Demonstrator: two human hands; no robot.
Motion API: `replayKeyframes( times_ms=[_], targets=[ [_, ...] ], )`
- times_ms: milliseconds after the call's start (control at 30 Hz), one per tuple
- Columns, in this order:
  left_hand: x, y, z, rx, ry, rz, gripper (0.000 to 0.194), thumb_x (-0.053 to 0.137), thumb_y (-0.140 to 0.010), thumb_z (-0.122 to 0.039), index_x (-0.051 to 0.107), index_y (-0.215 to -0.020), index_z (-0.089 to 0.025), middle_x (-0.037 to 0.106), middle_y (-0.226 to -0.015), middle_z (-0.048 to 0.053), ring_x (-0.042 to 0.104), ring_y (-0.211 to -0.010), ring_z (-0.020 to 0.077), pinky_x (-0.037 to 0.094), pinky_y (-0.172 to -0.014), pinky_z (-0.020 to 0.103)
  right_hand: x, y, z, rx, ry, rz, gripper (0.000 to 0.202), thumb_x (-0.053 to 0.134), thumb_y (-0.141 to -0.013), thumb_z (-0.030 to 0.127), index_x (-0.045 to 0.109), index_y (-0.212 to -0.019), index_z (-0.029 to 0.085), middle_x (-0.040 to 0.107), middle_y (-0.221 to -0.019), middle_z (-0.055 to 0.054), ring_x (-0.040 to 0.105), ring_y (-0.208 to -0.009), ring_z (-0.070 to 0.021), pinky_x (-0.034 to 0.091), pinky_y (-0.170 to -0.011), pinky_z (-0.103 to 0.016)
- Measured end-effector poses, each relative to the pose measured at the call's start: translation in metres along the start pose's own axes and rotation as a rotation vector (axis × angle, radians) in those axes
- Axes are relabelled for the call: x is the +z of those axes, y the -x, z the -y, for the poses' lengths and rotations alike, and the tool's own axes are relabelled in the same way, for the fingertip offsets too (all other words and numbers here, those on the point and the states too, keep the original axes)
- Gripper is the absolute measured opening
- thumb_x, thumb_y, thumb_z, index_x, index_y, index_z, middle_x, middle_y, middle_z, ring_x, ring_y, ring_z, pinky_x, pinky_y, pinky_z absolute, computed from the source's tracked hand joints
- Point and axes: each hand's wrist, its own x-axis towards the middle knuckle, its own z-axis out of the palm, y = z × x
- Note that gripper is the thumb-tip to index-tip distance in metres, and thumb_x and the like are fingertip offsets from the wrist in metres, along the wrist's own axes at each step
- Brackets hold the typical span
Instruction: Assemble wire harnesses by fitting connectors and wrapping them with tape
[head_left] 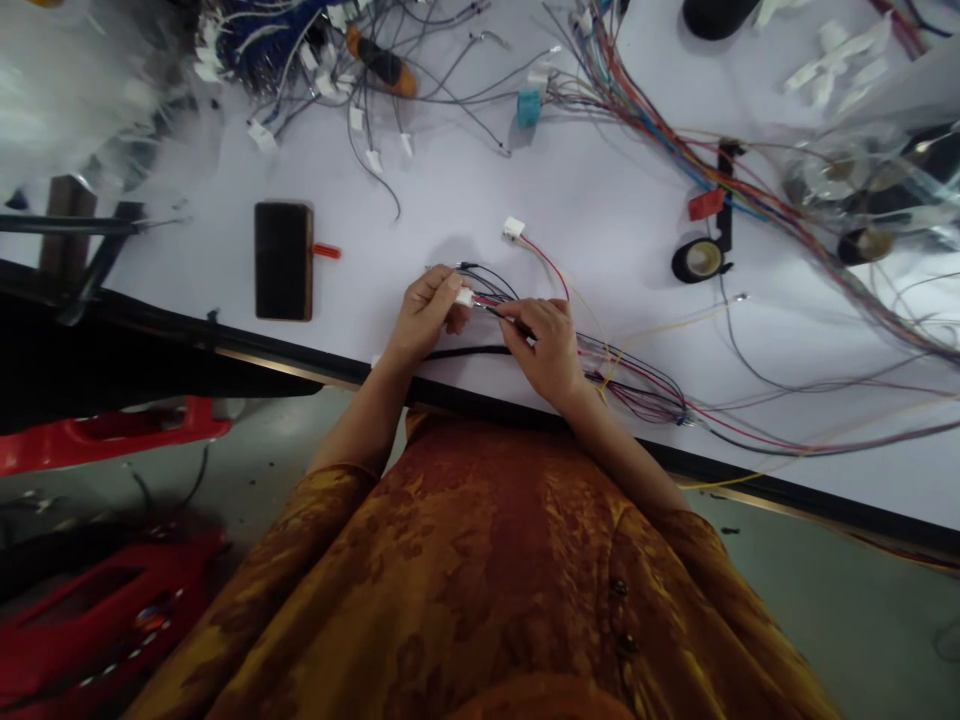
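Near the table's front edge, my left hand (430,312) pinches a small white connector (465,297) between thumb and fingers. A red wire and a dark wire run from it toward my right hand (546,343). That hand is closed on a black wire, its tip close to the connector; whether it has entered a slot I cannot tell. Thin black wires (491,277) with metal ends lie just behind both hands. Farther back rests a second white connector (513,229) with a red and a yellow wire. A thick black cable (469,351) passes beneath my wrists.
A phone (283,261) and an orange-red strip (327,251) lie to the left. At the back are an orange-and-black handled tool (381,62), a teal connector (528,108) and a coloured wire bundle (660,135). A tape roll (699,260) sits at right, red chairs (112,435) below left.
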Motion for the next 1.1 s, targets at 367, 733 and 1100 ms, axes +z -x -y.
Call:
replayKeyframes(
  times_ms=[367, 733, 1100],
  targets=[
    [0.006, -0.002, 0.0, -0.125, 0.042, 0.012, 0.064, 0.041, -0.091, -0.079, 0.062, -0.076, -0.021, 0.032, -0.036, -0.007, 0.02, -0.027, 0.0053, 0.012, -0.029, 0.023, 0.003, 0.0, 0.0, 0.004, -0.016, 0.007, 0.013, 0.057, -0.099, 0.026, 0.07, -0.096, 0.024, 0.072, -0.082, 0.001, 0.066, -0.076, -0.0161, 0.042, -0.085, -0.037],
    [0.005, 0.009, -0.006, -0.111, -0.118, -0.046, 0.06, 0.052, -0.092, -0.071, 0.061, -0.066, -0.018, 0.04, -0.036, -0.004, 0.027, -0.029, 0.0054, 0.015, -0.029, 0.022, 0.01, 0.004, 0.004, 0.036, -0.01, 0.032, 0.011, 0.058, -0.097, 0.024, 0.063, -0.088, 0.023, 0.072, -0.084, 0.001, 0.066, -0.079, -0.0163, 0.041, -0.085, -0.037],
    [0.01, 0.017, 0.0, -0.134, -0.095, 0.012, 0.057, 0.047, -0.094, -0.071, 0.055, -0.071, -0.02, 0.038, -0.039, -0.005, 0.029, -0.029, 0.0061, 0.017, -0.032, 0.024, 0.02, 0.006, -0.006, -0.013, 0.037, 0.146, 0.015, 0.057, -0.098, 0.023, 0.061, -0.084, 0.025, 0.072, -0.083, 0.0, 0.066, -0.079, -0.0189, 0.044, -0.085, -0.039]
  ],
)
